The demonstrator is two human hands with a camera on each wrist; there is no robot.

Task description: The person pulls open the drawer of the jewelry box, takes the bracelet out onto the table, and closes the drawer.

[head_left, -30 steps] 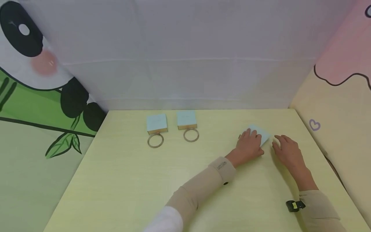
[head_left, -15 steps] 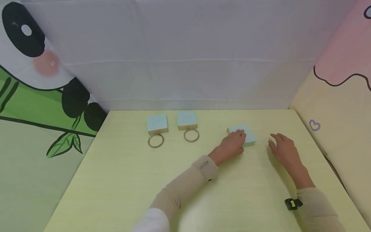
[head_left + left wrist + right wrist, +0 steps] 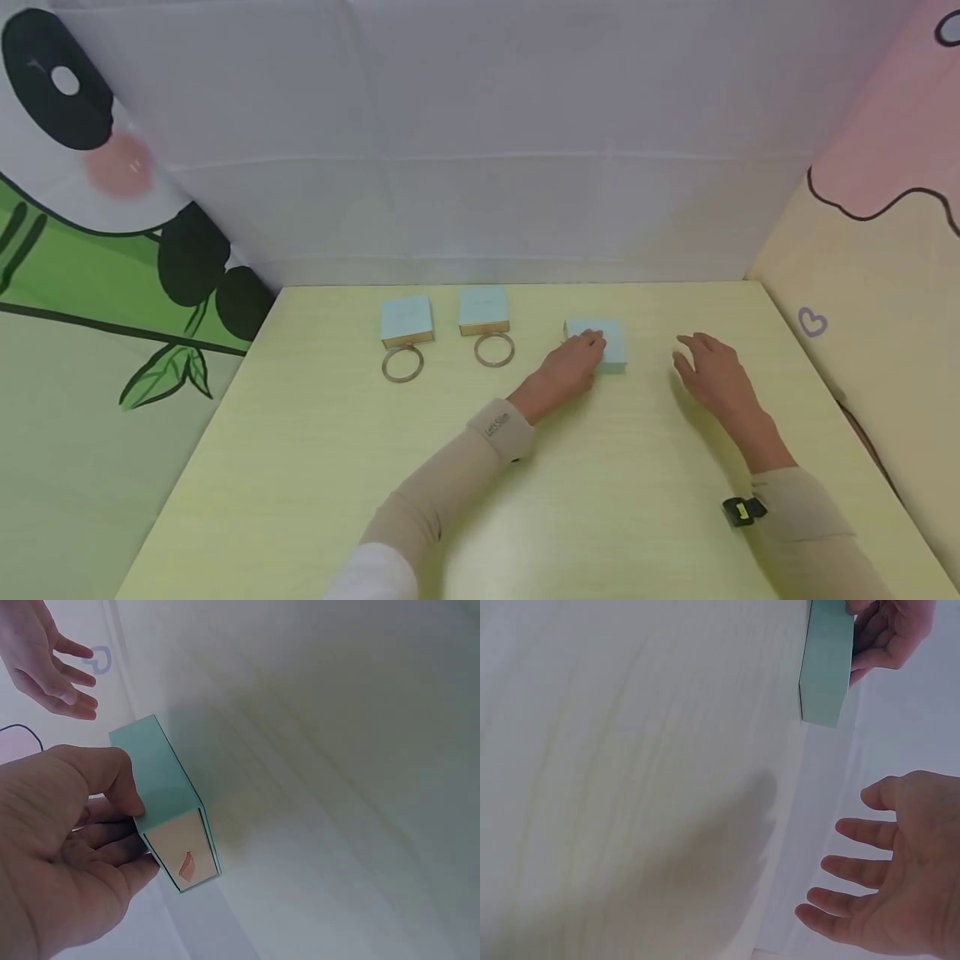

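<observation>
My left hand (image 3: pixel 564 371) grips a light blue drawer box (image 3: pixel 617 343) on the right half of the table. In the left wrist view, the thumb lies against one side of the box (image 3: pixel 159 780) and curled fingers lie along its top. A cream drawer front with a small pink ribbon tab (image 3: pixel 187 866) faces that camera. Off to the right, my right hand (image 3: pixel 718 382) hovers over the table with its fingers loosely spread. It holds nothing in the right wrist view, where the same box (image 3: pixel 827 671) shows above it.
Two similar light blue boxes, a left one (image 3: pixel 407 317) and a middle one (image 3: pixel 483 307), lie toward the back of the table (image 3: pixel 300 467). In front of each is a bangle, the left bangle (image 3: pixel 385 367) and the right bangle (image 3: pixel 512 350). A pale cloth wall (image 3: pixel 480 200) stands behind.
My left hand has slid the box leftward across the table and turned it straighter. The right hand has drifted slightly left. The other boxes and bangles have stayed put.
</observation>
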